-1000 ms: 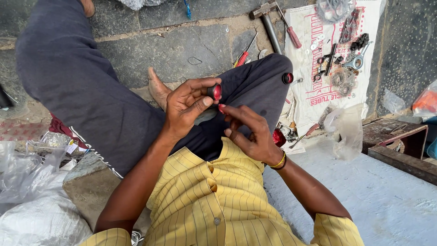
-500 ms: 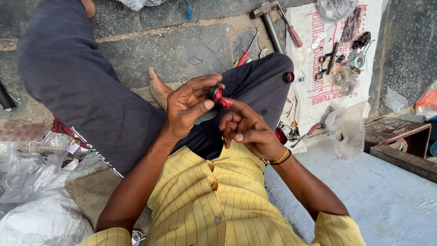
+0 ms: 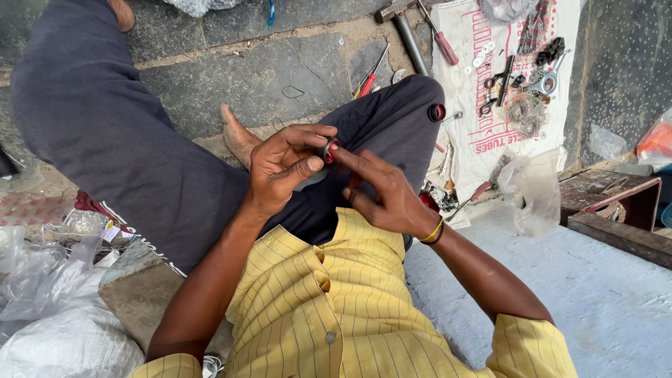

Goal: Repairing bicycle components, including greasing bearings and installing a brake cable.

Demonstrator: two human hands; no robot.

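Nearest the camera is a yellow striped shirt (image 3: 329, 308), with both forearms reaching forward over the lap. The left hand (image 3: 283, 171) is curled, thumb and fingers closed round a small dark round part with a red ring (image 3: 329, 150), held above the dark trousers (image 3: 126, 154). The part is short; its red end faces right, toward the other hand, so its axis runs roughly left to right. The right hand (image 3: 381, 192), with a yellow band (image 3: 435, 231) at the wrist, is loosely bent, its index finger stretched out so the tip touches the red end; whether it grips anything is not clear.

To the left, on the floor, lie crumpled clear plastic bags (image 3: 42, 280). To the right is a pale blue slab (image 3: 595, 301), with a clear bag (image 3: 535, 185) at its far edge and a wooden box (image 3: 609, 203) beside that.

On the right knee sits a second small red and black ring (image 3: 437, 112). Beyond the knee, on the stone floor (image 3: 280, 70), lie a red-handled screwdriver (image 3: 369, 77) and a hammer (image 3: 406, 31). A white printed sack (image 3: 469, 105) spread at the far right carries washers, a wrench (image 3: 546, 80) and other small metal parts.
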